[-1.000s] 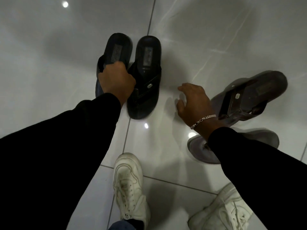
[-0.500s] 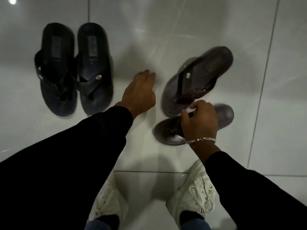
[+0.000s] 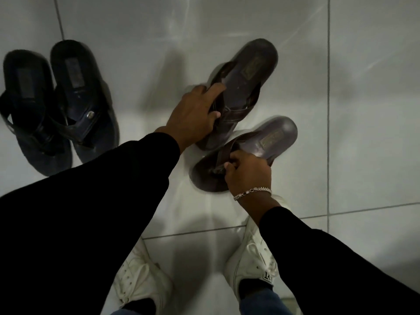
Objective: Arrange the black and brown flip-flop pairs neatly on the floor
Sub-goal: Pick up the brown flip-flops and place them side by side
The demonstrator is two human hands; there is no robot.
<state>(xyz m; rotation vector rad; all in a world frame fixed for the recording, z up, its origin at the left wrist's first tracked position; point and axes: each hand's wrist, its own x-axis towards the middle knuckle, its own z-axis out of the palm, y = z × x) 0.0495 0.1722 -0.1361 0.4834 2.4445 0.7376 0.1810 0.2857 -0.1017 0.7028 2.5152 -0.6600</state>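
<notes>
Two black flip-flops stand side by side on the white tile floor at the left: the left black flip-flop (image 3: 29, 110) and the right black flip-flop (image 3: 84, 101), touching along their sides. Two brown flip-flops lie at the centre right, both angled up to the right. My left hand (image 3: 195, 112) grips the strap of the far brown flip-flop (image 3: 247, 73). My right hand (image 3: 247, 171), with a silver bracelet at the wrist, holds the strap of the near brown flip-flop (image 3: 272, 137). The near one's toe end lies under my right hand.
My two white sneakers, the left sneaker (image 3: 141, 280) and the right sneaker (image 3: 252, 258), stand at the bottom, close below the brown pair. Glossy white tiles (image 3: 375, 110) with grey grout lines stretch all around.
My left hand has left the black pair and taken hold of the far brown flip-flop's strap. My right hand has stayed on the near brown flip-flop. The view shifted right.
</notes>
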